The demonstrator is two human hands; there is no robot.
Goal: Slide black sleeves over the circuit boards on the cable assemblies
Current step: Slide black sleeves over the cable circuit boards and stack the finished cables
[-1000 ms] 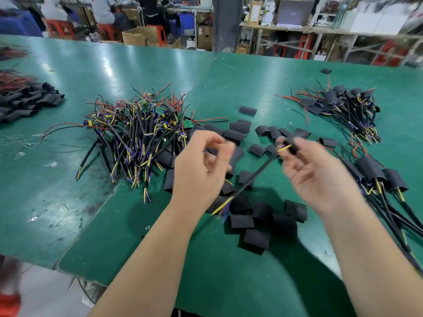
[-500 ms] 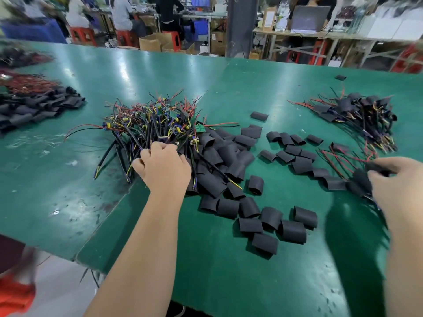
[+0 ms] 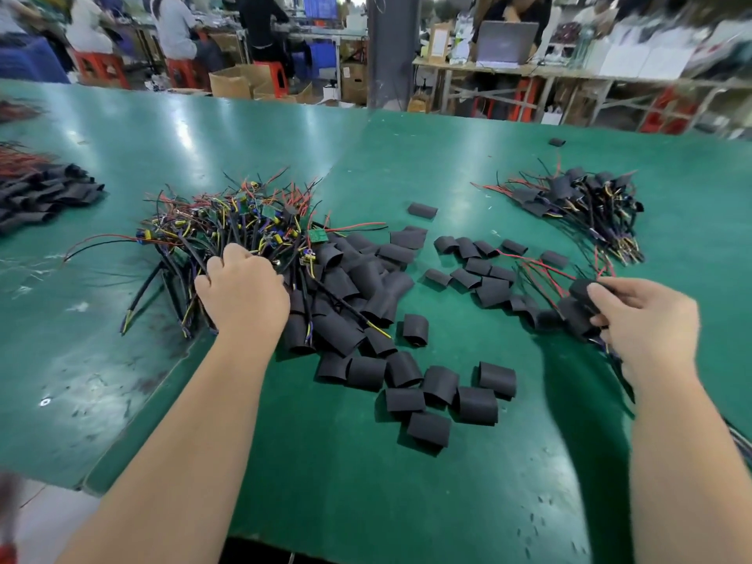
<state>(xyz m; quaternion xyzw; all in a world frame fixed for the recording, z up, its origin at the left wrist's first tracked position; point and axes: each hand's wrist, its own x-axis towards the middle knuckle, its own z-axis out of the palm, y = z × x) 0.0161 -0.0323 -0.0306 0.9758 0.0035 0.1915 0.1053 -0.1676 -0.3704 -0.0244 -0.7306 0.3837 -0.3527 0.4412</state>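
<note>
A tangled heap of cable assemblies (image 3: 244, 225) with small green circuit boards lies at centre left. My left hand (image 3: 242, 291) reaches into its near side, fingers curled among the black cables. Loose black sleeves (image 3: 435, 394) lie scattered across the middle of the mat. At the right, my right hand (image 3: 647, 323) holds a sleeved assembly (image 3: 580, 297) by its black sleeve, low over a small group of sleeved cables (image 3: 541, 315). Its cable is hidden behind my hand.
Another pile of sleeved assemblies (image 3: 586, 201) lies at the far right. A heap of black sleeves and red wires (image 3: 40, 193) sits at the far left. The green mat (image 3: 325, 502) ends at the near edge. People work at benches beyond the table.
My left hand left the cable and went into the unsleeved heap. My right hand carried the sleeved assembly to the right and lowered it toward the sleeved group.
</note>
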